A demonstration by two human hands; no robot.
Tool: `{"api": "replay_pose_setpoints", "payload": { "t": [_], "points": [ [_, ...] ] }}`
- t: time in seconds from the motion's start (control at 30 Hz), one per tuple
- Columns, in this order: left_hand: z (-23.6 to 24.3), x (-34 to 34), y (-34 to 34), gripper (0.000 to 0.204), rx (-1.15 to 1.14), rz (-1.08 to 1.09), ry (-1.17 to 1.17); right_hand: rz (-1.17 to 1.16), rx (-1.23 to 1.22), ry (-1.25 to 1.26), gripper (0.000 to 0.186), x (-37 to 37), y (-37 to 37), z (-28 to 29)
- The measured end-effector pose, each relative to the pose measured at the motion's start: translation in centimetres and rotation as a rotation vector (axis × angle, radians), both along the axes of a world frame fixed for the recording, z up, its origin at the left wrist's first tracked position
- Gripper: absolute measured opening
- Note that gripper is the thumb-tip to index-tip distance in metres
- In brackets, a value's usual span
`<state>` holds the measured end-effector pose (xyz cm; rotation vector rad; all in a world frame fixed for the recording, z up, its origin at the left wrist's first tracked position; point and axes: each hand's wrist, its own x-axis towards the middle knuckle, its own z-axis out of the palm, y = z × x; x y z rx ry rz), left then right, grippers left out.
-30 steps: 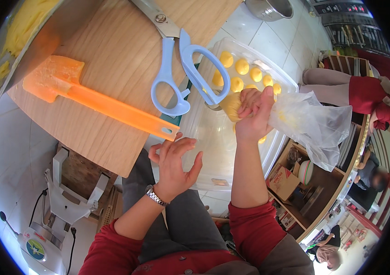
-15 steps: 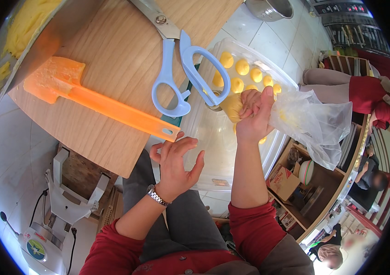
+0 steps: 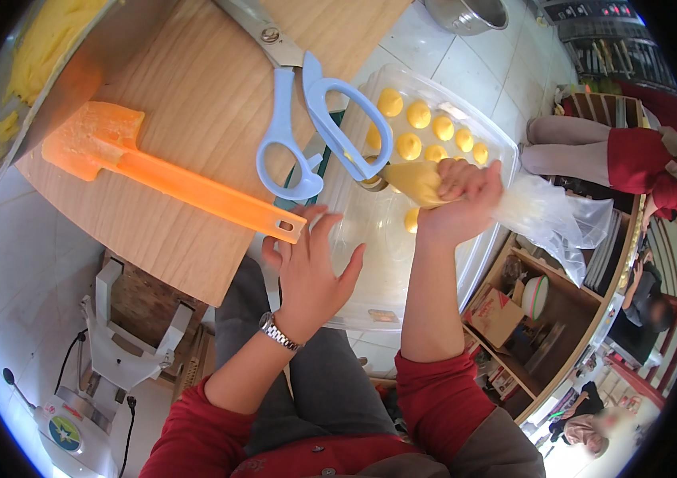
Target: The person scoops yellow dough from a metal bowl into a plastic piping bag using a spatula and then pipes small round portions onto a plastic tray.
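My right hand (image 3: 463,195) is wrapped around a clear piping bag (image 3: 418,182) filled with yellow dough. Its metal tip points left and is partly hidden behind the scissors' handle; the twisted loose end trails out to the right. Below it lies a clear plastic tray (image 3: 370,279) bearing several yellow piped mounds (image 3: 418,114) in rows. My left hand (image 3: 312,271) has its fingers spread and holds nothing, close to the handle end of an orange spatula (image 3: 195,191) on the wooden table. Blue-handled scissors (image 3: 281,127) lie at the table's edge, their handles reaching over the tray.
A metal bowl (image 3: 36,119) with yellow dough stands on the wooden table (image 3: 195,88) at far left. A metal pot (image 3: 470,14) sits on the tiled floor. Right of the tray is a wooden shelf (image 3: 549,334) with boxes. Other people are at the right, one in red (image 3: 633,162).
My right hand has shifted slightly right on the piping bag, and the bag's loose end has swung. My left hand has moved slightly up and right, its fingers stretching out.
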<state>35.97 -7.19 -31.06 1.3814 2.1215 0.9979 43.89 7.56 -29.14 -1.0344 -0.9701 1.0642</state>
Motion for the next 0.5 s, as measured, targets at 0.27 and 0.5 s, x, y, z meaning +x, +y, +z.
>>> {"api": "replay_pose_setpoints", "payload": {
  "t": [0.27, 0.5],
  "points": [
    [1.1, -1.1, 6.8, 0.068, -0.132, -0.153, 0.269, -0.434, -0.344, 0.651, 0.037, 6.3, 0.9, 2.0],
    [0.5, -1.2, 9.5, 0.048, -0.237, -0.246, 0.366, -0.428, -0.251, 0.655, 0.040, 11.3, -0.1, 3.3]
  ]
}}
